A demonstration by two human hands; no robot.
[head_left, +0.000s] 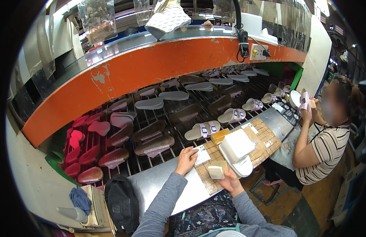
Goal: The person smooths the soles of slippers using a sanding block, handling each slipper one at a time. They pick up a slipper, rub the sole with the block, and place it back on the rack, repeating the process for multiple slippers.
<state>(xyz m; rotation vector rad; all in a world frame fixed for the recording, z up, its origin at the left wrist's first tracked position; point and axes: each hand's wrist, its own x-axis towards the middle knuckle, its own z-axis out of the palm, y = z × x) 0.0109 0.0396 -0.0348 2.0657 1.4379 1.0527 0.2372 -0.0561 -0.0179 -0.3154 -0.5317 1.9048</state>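
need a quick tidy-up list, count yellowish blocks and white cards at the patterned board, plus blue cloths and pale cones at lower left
Yellowish blocks: 2 (one in the right hand, one on the patterned board)
White cards: 2 (one by the left hand, one farther off)
Blue cloth: 1
Pale cone: 1
Total: 6

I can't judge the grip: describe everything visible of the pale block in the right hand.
The pale block looks like sponge or foam: squarish, yellowish above, with a whiter face toward the wearer. The right hand holds it by its right side, over the tan gridded board, left of the white container. Its underside is hidden.
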